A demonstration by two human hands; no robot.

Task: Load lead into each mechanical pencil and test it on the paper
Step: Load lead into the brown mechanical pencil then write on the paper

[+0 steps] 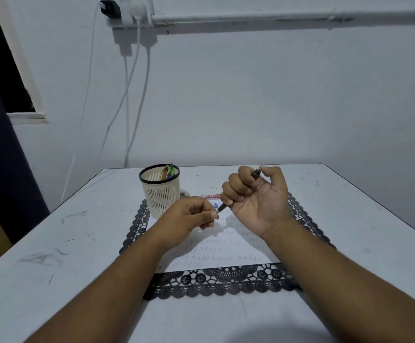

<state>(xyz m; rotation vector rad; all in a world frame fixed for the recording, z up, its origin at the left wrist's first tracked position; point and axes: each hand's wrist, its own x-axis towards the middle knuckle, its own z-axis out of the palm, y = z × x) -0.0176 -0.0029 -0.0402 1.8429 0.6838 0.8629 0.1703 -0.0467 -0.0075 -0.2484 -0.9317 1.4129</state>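
White plastic, slotted and rimmed in black, the cup (160,191) stands far left on the lace mat (222,280) with a few more pencils (169,172) upright in it. Just right of it my left hand (188,215) hovers over the paper (226,253), thumb and forefinger pinched together at the tip of the pencil; whether a lead sits between them is too fine to see. Behind that tip a red lead case (209,196) lies on the surface (53,256). The pencil (222,207) itself slants up to the right through my right hand (256,194), which is clenched round its barrel, palm turned up, the thumb resting at its top end.

I judge I am feeding or seating lead at the tip. To do it well I would keep the barrel steady in the right fist, line the lead dead straight with the tip, and push gently, since any sideways bend will likely snap it. Then I would click the top and try a stroke on the paper, which already carries rows of faint marks.
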